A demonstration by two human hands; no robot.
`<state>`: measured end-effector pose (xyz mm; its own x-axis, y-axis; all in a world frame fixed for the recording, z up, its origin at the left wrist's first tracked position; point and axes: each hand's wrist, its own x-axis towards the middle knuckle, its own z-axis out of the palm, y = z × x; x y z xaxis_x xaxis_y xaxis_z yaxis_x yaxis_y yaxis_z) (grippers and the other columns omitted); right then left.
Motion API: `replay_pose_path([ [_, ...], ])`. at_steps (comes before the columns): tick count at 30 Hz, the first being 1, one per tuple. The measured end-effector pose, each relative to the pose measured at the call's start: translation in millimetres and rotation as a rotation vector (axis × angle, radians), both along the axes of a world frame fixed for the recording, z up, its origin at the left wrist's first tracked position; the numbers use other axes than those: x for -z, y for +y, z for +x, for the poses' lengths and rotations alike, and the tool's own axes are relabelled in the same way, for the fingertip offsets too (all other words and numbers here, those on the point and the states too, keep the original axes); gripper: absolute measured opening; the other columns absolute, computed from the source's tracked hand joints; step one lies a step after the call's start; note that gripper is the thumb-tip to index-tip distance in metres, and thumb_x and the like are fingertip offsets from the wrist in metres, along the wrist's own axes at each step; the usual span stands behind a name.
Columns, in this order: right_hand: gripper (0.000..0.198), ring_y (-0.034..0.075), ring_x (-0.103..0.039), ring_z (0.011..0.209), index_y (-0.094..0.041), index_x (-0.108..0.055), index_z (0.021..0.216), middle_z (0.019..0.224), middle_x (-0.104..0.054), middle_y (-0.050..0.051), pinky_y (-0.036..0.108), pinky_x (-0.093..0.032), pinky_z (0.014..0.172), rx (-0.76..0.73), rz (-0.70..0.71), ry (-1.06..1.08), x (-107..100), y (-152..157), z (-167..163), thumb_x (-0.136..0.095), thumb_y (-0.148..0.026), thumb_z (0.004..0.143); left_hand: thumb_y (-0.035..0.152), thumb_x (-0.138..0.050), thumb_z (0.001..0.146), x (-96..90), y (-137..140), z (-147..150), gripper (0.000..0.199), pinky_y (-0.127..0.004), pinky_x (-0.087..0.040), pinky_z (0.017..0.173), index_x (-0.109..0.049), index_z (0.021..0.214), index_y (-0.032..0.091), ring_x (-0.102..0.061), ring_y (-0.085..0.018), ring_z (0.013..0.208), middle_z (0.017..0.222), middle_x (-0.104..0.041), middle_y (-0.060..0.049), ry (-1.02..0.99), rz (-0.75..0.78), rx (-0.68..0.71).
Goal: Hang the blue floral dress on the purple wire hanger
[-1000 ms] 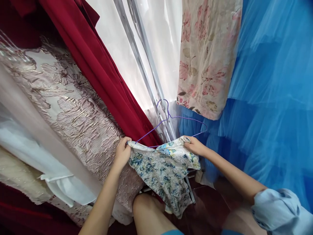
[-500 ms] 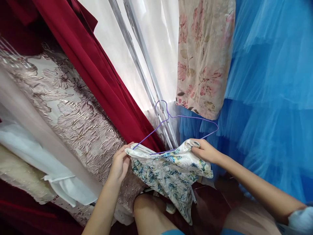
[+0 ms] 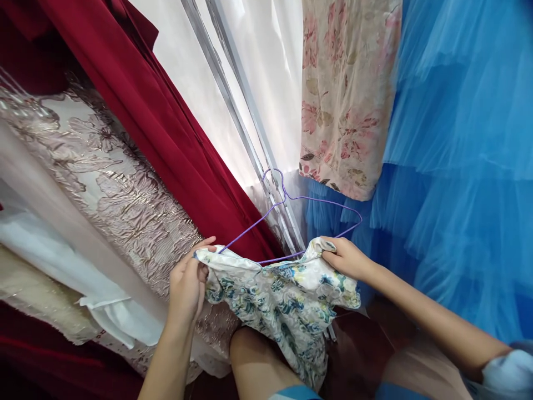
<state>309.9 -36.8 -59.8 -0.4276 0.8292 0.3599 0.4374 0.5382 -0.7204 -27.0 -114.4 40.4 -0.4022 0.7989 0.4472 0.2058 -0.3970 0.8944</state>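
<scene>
Floral garment point(image 3: 277, 300) amid clothes point(image 3: 453, 166); dark, possibly tiled floor point(image 3: 353, 353).

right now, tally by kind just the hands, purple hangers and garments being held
Left hand and right hand: 2
Purple hanger: 1
Held floral garment: 1
Total: 4

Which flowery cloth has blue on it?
The garment held by the left hand and right hand. The hanging cloth has pink flowers instead; the shiny brocade is pinkish.
</scene>
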Motion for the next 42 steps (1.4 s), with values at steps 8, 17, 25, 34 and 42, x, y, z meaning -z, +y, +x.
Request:
replay_pose_path([
  [8, 0.010, 0.013, -0.046, 0.061, -0.021, -0.047, 0.076, 0.066, -0.053, -0.004, 0.024, -0.029, 0.058, 0.025, -0.016, 0.045, 2.9, 2.2, -4.0, -0.043, -0.013, 0.080, 0.028, -0.067, 0.082, -8.5, -27.9, 7.8, 0.019, -0.030, -0.056, 0.094, -0.078, 0.094, 0.018, -0.061, -0.028, 0.120, 0.138, -0.060, -0.006, -0.042, -0.057, 0.011],
  [17, 0.011, 0.015, -0.048, 0.060, -0.021, -0.041, 0.073, 0.064, -0.052, -0.003, 0.026, -0.024, 0.058, 0.045, 0.035, -0.102, 0.7, 3.7, -0.8, -0.043, -0.013, 0.081, 0.038, -0.066, 0.084, 8.5, -14.5, -5.9, 0.027, -0.040, -0.041, 0.112, -0.079, 0.098, 0.019, -0.048, -0.030, 0.134, 0.144, -0.054, -0.009, 0.217, -0.170, -0.019],
  [25, 0.015, 0.015, -0.044, 0.055, -0.022, -0.039, 0.072, 0.059, -0.044, -0.004, 0.027, -0.019, 0.056, 0.032, 0.103, -0.176, 3.5, -6.0, -8.4, -0.042, -0.011, 0.081, 0.033, -0.051, 0.090, 21.1, 43.5, -17.3, 0.033, -0.043, -0.038, 0.112, -0.076, 0.106, 0.018, -0.055, -0.026, 0.123, 0.127, -0.063, -0.011, 0.657, -0.105, -0.076],
  [34, 0.014, 0.016, -0.050, 0.059, -0.022, -0.050, 0.074, 0.060, -0.052, -0.002, 0.026, -0.025, 0.057, 0.037, 0.055, -0.163, 2.6, -12.3, -16.5, -0.044, -0.012, 0.082, 0.023, -0.045, 0.095, -2.5, 73.4, 69.7, 0.036, -0.035, -0.047, 0.091, -0.069, 0.122, 0.025, -0.064, -0.023, 0.100, 0.107, -0.067, -0.006, 0.971, -0.010, -0.043],
  [42, 0.044, 0.023, -0.064, 0.096, -0.023, -0.062, 0.122, 0.112, -0.070, 0.005, 0.031, -0.046, 0.081, 0.257, 0.195, 0.301, 5.4, -11.6, 39.8, -0.045, -0.012, 0.083, 0.024, -0.059, 0.088, 10.3, 83.4, 64.4, 0.020, -0.030, -0.049, 0.086, -0.075, 0.099, 0.020, -0.062, -0.019, 0.090, 0.096, -0.062, -0.006, 0.904, 0.268, -0.139],
])
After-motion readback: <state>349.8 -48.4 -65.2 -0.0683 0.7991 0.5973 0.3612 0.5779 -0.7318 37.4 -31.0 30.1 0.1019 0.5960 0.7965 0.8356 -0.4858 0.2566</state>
